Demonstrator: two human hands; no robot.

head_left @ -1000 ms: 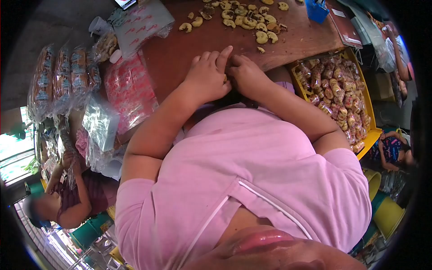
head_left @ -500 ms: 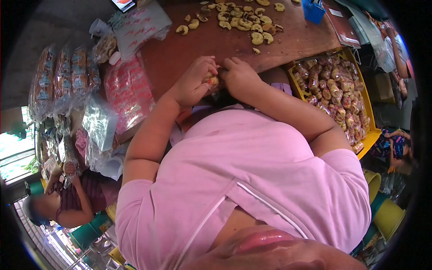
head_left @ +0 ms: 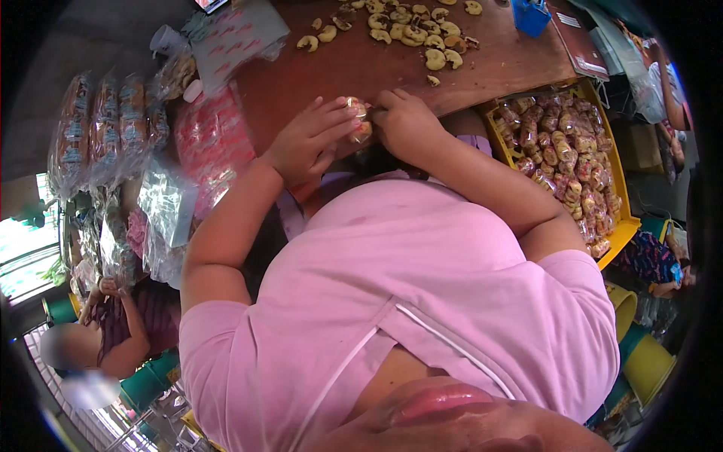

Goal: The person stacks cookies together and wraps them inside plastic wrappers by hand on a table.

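Note:
A small clear-wrapped pack of pastries (head_left: 360, 129) is between my two hands at the table's front edge. My left hand (head_left: 312, 139) has its fingers stretched out, with the fingertips against the left side of the pack. My right hand (head_left: 410, 126) is closed, its curled fingers pinching the pack's right end; the exact grip is partly hidden. Farther up on the brown table (head_left: 301, 79) lies a loose pile of curved, golden-brown pastries (head_left: 414, 30). On my right, a yellow crate (head_left: 623, 203) holds many wrapped packs (head_left: 561, 151).
Printed plastic wrappers (head_left: 211, 135) and bags (head_left: 241, 38) lie at the left, near bagged loaves (head_left: 105, 132). A blue container (head_left: 531, 16) stands at the back right. Another person (head_left: 124, 331) sits at lower left; more people are at the right edge.
My left hand has loosened from around the pack, its fingers straightening and its arm shifting left. More of the pack now shows. My right hand stays at its end.

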